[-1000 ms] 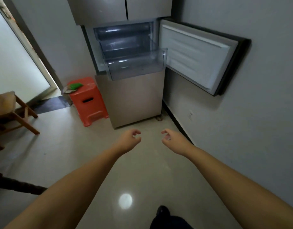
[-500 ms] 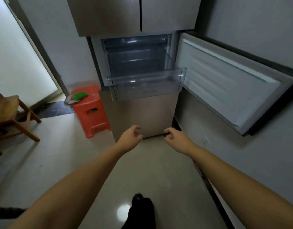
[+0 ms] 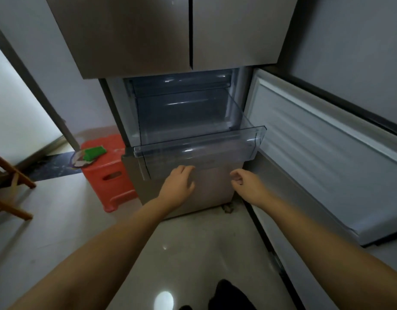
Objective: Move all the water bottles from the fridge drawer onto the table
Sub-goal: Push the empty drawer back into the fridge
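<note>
A clear plastic fridge drawer (image 3: 199, 151) is pulled out of the fridge (image 3: 170, 36), whose middle door (image 3: 322, 153) swings open to the right. I see no water bottles inside the drawer. My left hand (image 3: 178, 183) reaches toward the drawer's front face, fingers loosely extended, at or just short of the plastic. My right hand (image 3: 245, 184) hovers just below and right of the drawer front, fingers loosely curled and holding nothing. No table is in view.
A red plastic stool (image 3: 108, 173) stands left of the fridge with a green object (image 3: 94, 152) on it. A wooden chair (image 3: 7, 189) sits at the far left edge. The wall runs along the right behind the open door. Pale floor lies below.
I have walked closer to the fridge. Both hands have risen from near the floor level to the drawer front.
</note>
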`<state>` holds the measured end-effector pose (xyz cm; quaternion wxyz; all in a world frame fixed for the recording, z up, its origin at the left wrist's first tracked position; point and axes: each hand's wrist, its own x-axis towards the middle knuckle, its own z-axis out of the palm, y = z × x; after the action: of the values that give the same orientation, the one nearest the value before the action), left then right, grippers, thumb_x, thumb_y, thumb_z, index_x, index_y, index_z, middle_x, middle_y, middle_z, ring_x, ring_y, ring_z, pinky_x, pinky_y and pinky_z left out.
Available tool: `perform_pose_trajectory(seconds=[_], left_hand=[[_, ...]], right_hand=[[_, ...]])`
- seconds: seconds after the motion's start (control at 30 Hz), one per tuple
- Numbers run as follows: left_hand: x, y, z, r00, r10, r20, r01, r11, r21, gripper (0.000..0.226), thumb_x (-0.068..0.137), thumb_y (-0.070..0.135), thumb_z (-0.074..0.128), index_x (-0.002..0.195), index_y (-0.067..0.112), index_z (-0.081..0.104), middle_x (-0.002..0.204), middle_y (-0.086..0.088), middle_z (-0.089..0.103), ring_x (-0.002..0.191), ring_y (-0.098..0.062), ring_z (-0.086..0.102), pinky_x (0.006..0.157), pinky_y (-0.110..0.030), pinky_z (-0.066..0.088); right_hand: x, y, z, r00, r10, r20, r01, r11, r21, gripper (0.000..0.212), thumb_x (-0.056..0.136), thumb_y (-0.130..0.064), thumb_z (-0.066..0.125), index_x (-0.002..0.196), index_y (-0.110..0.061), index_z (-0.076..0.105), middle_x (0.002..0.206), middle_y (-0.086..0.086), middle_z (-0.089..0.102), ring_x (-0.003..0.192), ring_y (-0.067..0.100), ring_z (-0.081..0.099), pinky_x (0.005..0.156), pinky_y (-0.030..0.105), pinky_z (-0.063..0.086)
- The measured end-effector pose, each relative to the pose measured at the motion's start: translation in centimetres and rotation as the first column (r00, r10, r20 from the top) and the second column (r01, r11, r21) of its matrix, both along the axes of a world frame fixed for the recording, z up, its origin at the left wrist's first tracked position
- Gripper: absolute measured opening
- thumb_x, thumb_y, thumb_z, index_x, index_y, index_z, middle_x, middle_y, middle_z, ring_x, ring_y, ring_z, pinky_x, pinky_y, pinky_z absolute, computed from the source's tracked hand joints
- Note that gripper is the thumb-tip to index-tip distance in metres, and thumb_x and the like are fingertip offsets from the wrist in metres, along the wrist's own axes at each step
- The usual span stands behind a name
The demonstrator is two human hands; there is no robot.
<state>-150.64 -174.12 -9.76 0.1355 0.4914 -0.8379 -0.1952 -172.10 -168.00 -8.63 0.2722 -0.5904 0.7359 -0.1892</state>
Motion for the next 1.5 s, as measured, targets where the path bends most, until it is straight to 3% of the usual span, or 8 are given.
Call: perform_pose_trajectory(seconds=[0.23, 0.4, 0.57, 0.73, 0.83, 0.93, 1.0, 1.5], left_hand=[[-2.2, -5.4, -2.0, 0.943, -0.018, 0.332, 0.044, 0.996, -0.072, 0.057, 0.094, 0.027, 0.046, 0.147, 0.019, 0.025, 0.154, -0.009, 0.023, 0.144, -0.026, 0.018, 0.119, -0.044, 0.012], [-2.9, -7.0, -3.7, 0.849, 0.094, 0.520, -0.061, 0.995, -0.080, 0.076, 0.093, 0.027, 0.044, 0.151, 0.027, -0.005, 0.160, -0.006, -0.004, 0.148, -0.024, -0.010, 0.111, -0.062, -0.008], [-4.6, -7.6, -5.1, 0.838, 0.133, 0.529, -0.104, 0.991, -0.085, 0.088, 0.089, 0.016, 0.043, 0.146, 0.030, -0.022, 0.157, -0.002, -0.023, 0.141, -0.018, -0.027, 0.107, -0.069, -0.009], [-4.8, -8.4, -6.6, 0.839, 0.119, 0.531, -0.068, 0.991, -0.115, 0.095, 0.088, 0.015, 0.043, 0.133, 0.033, -0.039, 0.136, 0.005, -0.049, 0.130, -0.019, -0.040, 0.102, -0.072, -0.016], [-3.2, -10.5, -6.9, 0.847, 0.147, 0.510, -0.081, 0.985, -0.150, 0.096, 0.088, 0.018, 0.046, 0.134, 0.037, -0.035, 0.136, 0.009, -0.046, 0.128, -0.019, -0.041, 0.103, -0.072, -0.014], [-1.2, -14.9, -5.8, 0.827, 0.145, 0.543, -0.112, 0.989, -0.093, 0.093, 0.090, 0.022, 0.048, 0.141, 0.036, -0.028, 0.144, 0.008, -0.040, 0.134, -0.017, -0.036, 0.109, -0.071, -0.004], [-1.1, -17.1, -5.0, 0.831, 0.097, 0.547, -0.081, 0.995, -0.055, 0.089, 0.091, 0.021, 0.047, 0.145, 0.035, -0.021, 0.151, 0.006, -0.035, 0.138, -0.018, -0.033, 0.109, -0.070, -0.004], [-2.4, -32.5, -3.1, 0.819, 0.032, 0.572, -0.066, 0.997, 0.040, 0.090, 0.090, 0.017, 0.053, 0.148, 0.037, -0.013, 0.154, 0.008, -0.032, 0.143, -0.017, -0.027, 0.110, -0.069, 0.000]], right_hand=[[-2.9, -8.0, -1.3, 0.977, 0.138, -0.160, -0.149, 0.987, -0.054, 0.045, 0.096, -0.024, 0.050, 0.139, -0.014, 0.042, 0.144, 0.011, 0.038, 0.131, 0.027, 0.038, 0.108, 0.038, 0.037], [-4.5, -10.6, -3.2, 0.886, 0.265, -0.381, -0.273, 0.961, 0.033, 0.060, 0.098, -0.031, 0.045, 0.150, -0.019, 0.020, 0.158, 0.012, 0.009, 0.144, 0.030, 0.017, 0.114, 0.044, 0.027], [-5.8, -12.4, -4.1, 0.833, 0.292, -0.469, -0.319, 0.948, 0.024, 0.068, 0.096, -0.032, 0.046, 0.152, -0.020, 0.009, 0.159, 0.012, -0.005, 0.147, 0.031, 0.002, 0.117, 0.045, 0.022], [-7.6, -13.4, -5.4, 0.783, 0.328, -0.528, -0.369, 0.929, 0.030, 0.079, 0.079, -0.026, 0.071, 0.148, -0.019, 0.032, 0.155, 0.018, 0.022, 0.142, 0.041, 0.024, 0.109, 0.060, 0.028], [-7.7, -14.8, -5.5, 0.691, 0.363, -0.625, -0.424, 0.904, 0.056, 0.086, 0.064, -0.032, 0.082, 0.141, -0.022, 0.044, 0.154, 0.016, 0.030, 0.139, 0.044, 0.027, 0.100, 0.066, 0.032], [-6.2, -18.4, -5.4, 0.681, 0.405, -0.611, -0.455, 0.887, 0.081, 0.077, 0.093, -0.039, 0.050, 0.152, -0.029, 0.002, 0.150, 0.002, -0.033, 0.139, 0.033, -0.027, 0.114, 0.059, 0.001], [-5.4, -20.8, -5.5, 0.748, 0.374, -0.549, -0.391, 0.916, 0.091, 0.077, 0.096, -0.040, 0.044, 0.151, -0.030, -0.009, 0.142, -0.002, -0.045, 0.141, 0.034, -0.029, 0.115, 0.057, -0.002], [-5.6, -36.2, -3.6, 0.801, 0.393, -0.451, -0.317, 0.918, 0.237, 0.088, 0.095, -0.034, 0.049, 0.147, -0.036, -0.021, 0.149, -0.005, -0.040, 0.143, 0.031, -0.026, 0.116, 0.060, 0.008]])
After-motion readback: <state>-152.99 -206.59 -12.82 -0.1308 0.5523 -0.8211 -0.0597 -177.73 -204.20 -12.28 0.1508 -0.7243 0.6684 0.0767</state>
